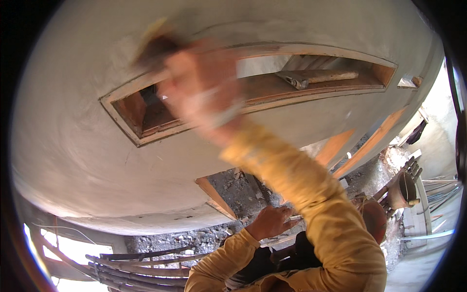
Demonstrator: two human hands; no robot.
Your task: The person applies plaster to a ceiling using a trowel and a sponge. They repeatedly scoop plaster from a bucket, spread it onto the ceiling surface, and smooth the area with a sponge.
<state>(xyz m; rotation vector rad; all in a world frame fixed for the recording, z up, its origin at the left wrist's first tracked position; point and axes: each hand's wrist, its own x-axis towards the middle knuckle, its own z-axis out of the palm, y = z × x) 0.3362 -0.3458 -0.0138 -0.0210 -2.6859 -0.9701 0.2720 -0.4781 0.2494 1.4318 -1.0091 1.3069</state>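
My right hand (202,85) is raised across the grey plastered wall (160,168), smeared by motion, at the left part of a long wooden-framed opening. In its fingers is a blurred dark thing (158,51) with a yellowish edge, held against or close to the plaster above the frame; its kind cannot be made out. A hammer (335,76) with a pale wooden handle lies on the opening's brown sill (265,87), right of this hand. Low in the middle, my left hand (272,223) hangs before my body with fingers stretched out, holding nothing visible.
Long poles (146,267) lie stacked at lower left. A bucket (401,190) and a reddish round container (373,219) are at right, near more poles. Rubble (180,241) covers the floor below. A wood-edged gap (216,198) breaks the lower wall.
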